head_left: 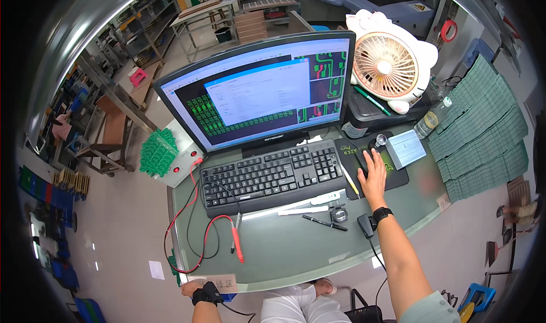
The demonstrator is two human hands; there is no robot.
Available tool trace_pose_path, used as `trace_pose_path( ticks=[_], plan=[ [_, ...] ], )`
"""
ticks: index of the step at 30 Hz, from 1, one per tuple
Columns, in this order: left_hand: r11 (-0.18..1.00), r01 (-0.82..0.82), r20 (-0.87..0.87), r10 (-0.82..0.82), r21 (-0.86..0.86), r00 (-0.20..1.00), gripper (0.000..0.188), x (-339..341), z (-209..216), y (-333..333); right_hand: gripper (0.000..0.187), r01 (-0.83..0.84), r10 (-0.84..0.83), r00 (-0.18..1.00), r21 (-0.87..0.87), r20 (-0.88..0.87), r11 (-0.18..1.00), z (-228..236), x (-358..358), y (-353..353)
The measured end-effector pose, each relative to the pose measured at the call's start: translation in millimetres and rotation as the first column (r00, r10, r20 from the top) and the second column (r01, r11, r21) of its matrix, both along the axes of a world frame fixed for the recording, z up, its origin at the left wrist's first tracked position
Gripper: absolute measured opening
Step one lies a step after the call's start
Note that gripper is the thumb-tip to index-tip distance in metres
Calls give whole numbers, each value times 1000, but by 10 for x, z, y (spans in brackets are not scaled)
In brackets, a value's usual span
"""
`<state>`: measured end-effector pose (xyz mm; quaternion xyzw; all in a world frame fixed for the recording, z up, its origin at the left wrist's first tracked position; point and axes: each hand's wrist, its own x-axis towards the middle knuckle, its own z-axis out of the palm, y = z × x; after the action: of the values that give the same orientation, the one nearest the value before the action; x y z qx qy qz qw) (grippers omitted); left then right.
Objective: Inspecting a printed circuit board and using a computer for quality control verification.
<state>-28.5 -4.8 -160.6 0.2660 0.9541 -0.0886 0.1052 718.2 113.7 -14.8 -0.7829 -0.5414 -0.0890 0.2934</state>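
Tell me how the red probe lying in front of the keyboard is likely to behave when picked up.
The red probe looks slim and straight, so it is probably light and stiff. Its red lead curves in loose loops, so it seems floppy and would likely trail. That lead could also tug, since it runs back past the keyboard.

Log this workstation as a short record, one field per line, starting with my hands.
right hand: over the black mat, fingers forward; anything under the palm is hidden
left hand: by the desk's near left corner; grip unclear
monitor: lit, behind the keyboard
red probe: lying on the desk, nearer me than the keyboard
black pen: lying on the desk, right of the red probe
fan: right of the monitor
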Motion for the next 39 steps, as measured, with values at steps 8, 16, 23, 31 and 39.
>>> trace_pose_path(
  ticks=[8, 16, 23, 31, 39],
  plan=[
    [985, 54, -118, -73, -161, 990, 29, 397, 176, 102, 51, 3, -4, 1000, 6, 14, 1000, -39, 113, -89],
    [905, 123, -280, -251, -407, 927, 26, -267, 14, -28, 48, -24, 25, 999, 28, -30, 999, -76, -54, 43],
    [895, 176, -192, -273, -410, 943, 26, 557, 521, 134, 47, -5, 6, 1000, 18, -15, 1000, -85, 77, -42],
    [976, 90, -120, -116, -200, 986, 26, 321, 242, 49, 50, 25, -25, 1000, 15, -11, 1000, -45, 38, -34],
    [943, 121, -175, -182, -311, 967, 31, 473, 315, 126, 50, 35, -35, 999, 19, -4, 999, -90, 112, -62]
  ],
)
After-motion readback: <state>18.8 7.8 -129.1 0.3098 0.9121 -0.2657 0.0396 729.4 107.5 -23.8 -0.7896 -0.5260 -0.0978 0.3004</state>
